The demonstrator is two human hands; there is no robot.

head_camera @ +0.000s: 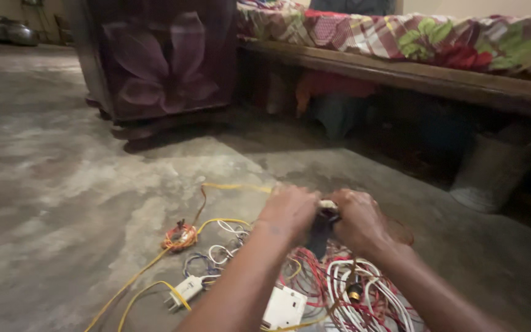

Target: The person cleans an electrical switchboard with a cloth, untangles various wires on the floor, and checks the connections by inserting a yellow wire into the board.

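Note:
My left hand [290, 210] and my right hand [359, 220] are held close together above a heap of wires on the floor. Both grip a small object with a pale end [327, 205] and a dark part hanging below it [319, 237]; what it is stays unclear. Under my hands lie coils of white wire [364, 295], red wire [308, 276] and a yellow wire [148, 270]. A white plug [185, 289] and a white box-shaped fitting [285, 306] rest near my left forearm. A small orange wire coil [179, 237] sits to the left.
A bare concrete floor [62, 184] stretches to the left. A dark cabinet with a flower pattern [161, 61] stands at the back. A wooden bed frame [431, 77] with patterned bedding runs along the right, with a pale sack [493, 172] and dim things beneath it.

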